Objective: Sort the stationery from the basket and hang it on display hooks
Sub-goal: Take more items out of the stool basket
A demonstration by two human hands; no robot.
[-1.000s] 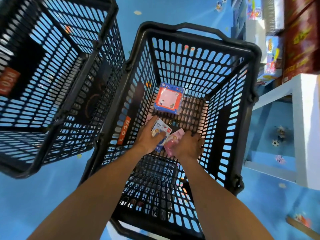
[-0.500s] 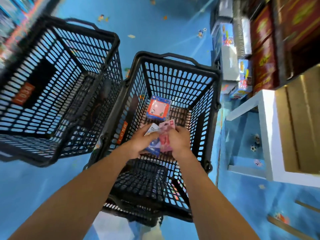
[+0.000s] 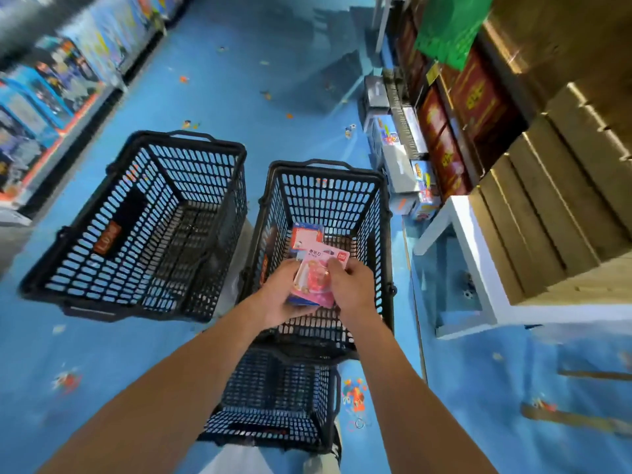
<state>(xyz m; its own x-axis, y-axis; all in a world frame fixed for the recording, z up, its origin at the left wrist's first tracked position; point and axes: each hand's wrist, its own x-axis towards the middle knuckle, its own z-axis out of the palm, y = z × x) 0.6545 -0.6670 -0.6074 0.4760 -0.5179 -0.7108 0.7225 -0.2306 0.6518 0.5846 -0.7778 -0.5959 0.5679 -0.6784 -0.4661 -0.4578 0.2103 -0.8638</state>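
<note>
Two hands are meeting above the near end of the middle basket (image 3: 326, 196), a black slotted one standing on the blue floor (image 3: 113, 354). The left hand (image 3: 275, 297) is cupping a pink blister pack (image 3: 314, 281) from below and from the side, with its fingers curling under the pack and its thumb lying along the left edge. The right hand (image 3: 354, 285) is pinching the same pack at its right edge, thumb and fingers pressing together on the card. A blue-edged pack (image 3: 296, 302) is peeking out from under the pink one against the left palm; its contents are too hidden to tell.

The pink pack is hanging over the middle basket's near half, with its header card pointing toward the basket's far wall. Beyond the hands, a red-and-blue packet (image 3: 305, 235) is resting low inside the middle basket.

Left of the middle basket, a little apart from it, a second black basket (image 3: 136, 213) is standing with an orange label on its inner wall. A third basket (image 3: 273, 398) is showing nearer the person, partly under the middle basket's near rim. Right of the middle basket, a white shelf frame (image 3: 478, 254) is carrying brown cartons (image 3: 554, 206), and red boxes (image 3: 444, 138) are lining up beyond them.
</note>
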